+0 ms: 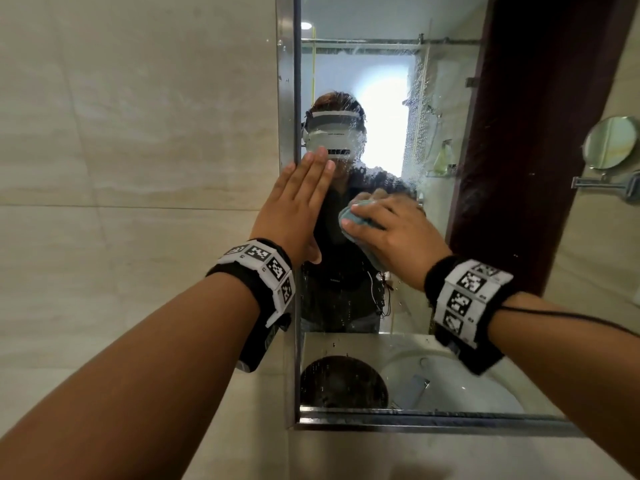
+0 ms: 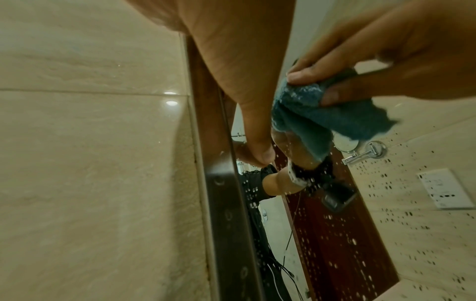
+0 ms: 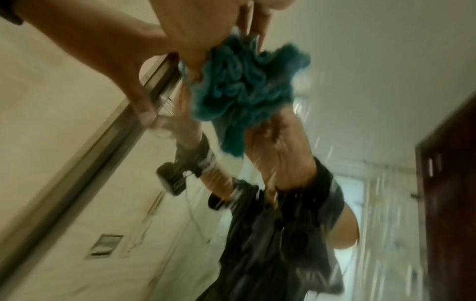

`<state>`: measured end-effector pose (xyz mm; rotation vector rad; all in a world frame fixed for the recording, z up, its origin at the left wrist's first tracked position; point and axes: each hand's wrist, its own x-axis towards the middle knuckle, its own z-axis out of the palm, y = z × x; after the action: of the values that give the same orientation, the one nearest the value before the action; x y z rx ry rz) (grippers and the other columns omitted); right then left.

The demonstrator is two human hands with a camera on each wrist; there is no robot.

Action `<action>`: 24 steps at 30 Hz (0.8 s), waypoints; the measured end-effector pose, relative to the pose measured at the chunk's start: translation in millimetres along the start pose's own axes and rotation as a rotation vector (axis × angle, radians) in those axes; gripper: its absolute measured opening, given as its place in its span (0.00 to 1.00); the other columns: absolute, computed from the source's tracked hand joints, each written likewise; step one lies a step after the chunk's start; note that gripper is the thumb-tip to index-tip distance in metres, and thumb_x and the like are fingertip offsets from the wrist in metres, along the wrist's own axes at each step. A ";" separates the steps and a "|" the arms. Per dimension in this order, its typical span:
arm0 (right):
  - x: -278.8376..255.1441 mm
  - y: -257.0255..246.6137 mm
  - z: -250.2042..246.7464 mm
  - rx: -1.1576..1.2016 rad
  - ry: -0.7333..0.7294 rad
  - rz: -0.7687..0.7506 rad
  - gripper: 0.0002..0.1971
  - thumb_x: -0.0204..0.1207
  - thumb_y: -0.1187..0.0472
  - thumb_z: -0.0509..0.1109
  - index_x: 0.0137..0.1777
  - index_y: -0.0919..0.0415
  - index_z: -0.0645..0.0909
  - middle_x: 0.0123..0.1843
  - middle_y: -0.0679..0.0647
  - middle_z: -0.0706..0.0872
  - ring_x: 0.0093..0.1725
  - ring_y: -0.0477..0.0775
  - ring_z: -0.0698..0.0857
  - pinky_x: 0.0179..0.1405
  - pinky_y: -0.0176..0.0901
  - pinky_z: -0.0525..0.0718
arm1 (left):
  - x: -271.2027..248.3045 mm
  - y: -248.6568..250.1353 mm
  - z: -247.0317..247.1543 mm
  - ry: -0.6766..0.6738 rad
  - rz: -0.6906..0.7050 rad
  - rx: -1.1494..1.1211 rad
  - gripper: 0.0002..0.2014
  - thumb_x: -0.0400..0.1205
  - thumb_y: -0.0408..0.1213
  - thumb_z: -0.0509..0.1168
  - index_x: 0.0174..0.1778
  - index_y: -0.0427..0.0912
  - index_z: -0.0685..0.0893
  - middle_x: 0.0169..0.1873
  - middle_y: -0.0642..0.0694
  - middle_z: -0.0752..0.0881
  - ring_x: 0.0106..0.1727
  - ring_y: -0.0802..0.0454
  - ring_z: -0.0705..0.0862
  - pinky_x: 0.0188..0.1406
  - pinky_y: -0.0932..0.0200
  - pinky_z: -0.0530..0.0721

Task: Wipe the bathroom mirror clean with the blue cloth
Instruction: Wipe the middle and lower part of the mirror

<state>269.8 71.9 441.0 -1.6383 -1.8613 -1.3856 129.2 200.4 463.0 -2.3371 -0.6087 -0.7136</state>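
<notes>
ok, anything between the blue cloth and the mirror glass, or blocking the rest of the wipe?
Nothing sits between them: the right hand presses the bunched blue cloth against the steel-framed mirror. The left hand lies flat on the glass by the left frame edge, covering that patch. Droplets remain elsewhere.

Bare forearms; each wrist wears a black band (image 1: 446, 271) under white blocks printed with black-and-white square codes (image 1: 465, 299); a thin black cable (image 1: 568, 317) trails from the right one; a dark camera box (image 1: 256, 355) hangs beneath the left.
</notes>
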 end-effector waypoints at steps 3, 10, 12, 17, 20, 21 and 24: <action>29.6 21.4 -16.7 -0.002 0.046 0.228 0.17 0.80 0.59 0.59 0.65 0.56 0.83 0.62 0.59 0.83 0.57 0.66 0.80 0.55 0.55 0.81 | -0.7 0.4 1.4 -0.002 -0.003 -0.013 0.67 0.65 0.60 0.75 0.81 0.37 0.30 0.81 0.39 0.30 0.82 0.44 0.31 0.81 0.49 0.34; -21.5 -35.0 30.6 0.033 -0.166 -0.017 0.21 0.67 0.66 0.72 0.61 0.57 0.83 0.61 0.60 0.83 0.57 0.68 0.82 0.51 0.64 0.85 | -0.4 2.6 0.0 0.028 -0.013 0.012 0.64 0.69 0.61 0.71 0.80 0.36 0.31 0.81 0.38 0.32 0.82 0.43 0.33 0.81 0.49 0.34; -28.1 -32.2 26.7 0.053 -0.212 -0.045 0.17 0.74 0.59 0.60 0.59 0.54 0.86 0.59 0.57 0.85 0.57 0.62 0.84 0.50 0.60 0.86 | -0.8 3.2 0.9 0.028 -0.017 0.024 0.63 0.70 0.61 0.71 0.81 0.35 0.31 0.81 0.38 0.32 0.82 0.42 0.33 0.81 0.48 0.36; 16.8 -0.8 8.9 -0.061 0.089 0.192 0.14 0.77 0.44 0.65 0.60 0.43 0.80 0.57 0.46 0.81 0.59 0.50 0.79 0.62 0.41 0.75 | 0.0 1.5 1.8 0.014 -0.004 0.018 0.67 0.65 0.62 0.75 0.81 0.36 0.32 0.81 0.38 0.32 0.82 0.43 0.33 0.81 0.49 0.35; 15.3 -10.9 15.2 0.071 0.130 0.324 0.13 0.77 0.50 0.66 0.61 0.48 0.81 0.59 0.55 0.82 0.59 0.58 0.78 0.58 0.53 0.77 | -0.3 1.5 0.8 0.014 -0.005 0.018 0.68 0.64 0.62 0.75 0.81 0.36 0.33 0.81 0.39 0.33 0.82 0.43 0.34 0.81 0.49 0.35; 1.8 -21.4 17.1 0.075 0.086 0.319 0.14 0.78 0.53 0.66 0.61 0.51 0.82 0.60 0.56 0.81 0.60 0.59 0.77 0.59 0.53 0.78 | -0.4 1.9 1.1 0.015 -0.005 0.024 0.67 0.65 0.62 0.74 0.81 0.36 0.32 0.81 0.38 0.33 0.82 0.42 0.34 0.81 0.48 0.35; -26.7 -23.4 42.7 0.025 -0.197 -0.041 0.15 0.72 0.61 0.71 0.58 0.58 0.82 0.61 0.58 0.81 0.62 0.58 0.77 0.60 0.53 0.79 | -0.7 3.2 2.8 0.032 -0.014 0.024 0.64 0.69 0.61 0.71 0.81 0.35 0.32 0.81 0.38 0.33 0.82 0.42 0.34 0.81 0.48 0.36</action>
<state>272.5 92.7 389.6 -1.7911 -2.0211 -1.2504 131.4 199.8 459.4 -2.2977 -0.6165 -0.7442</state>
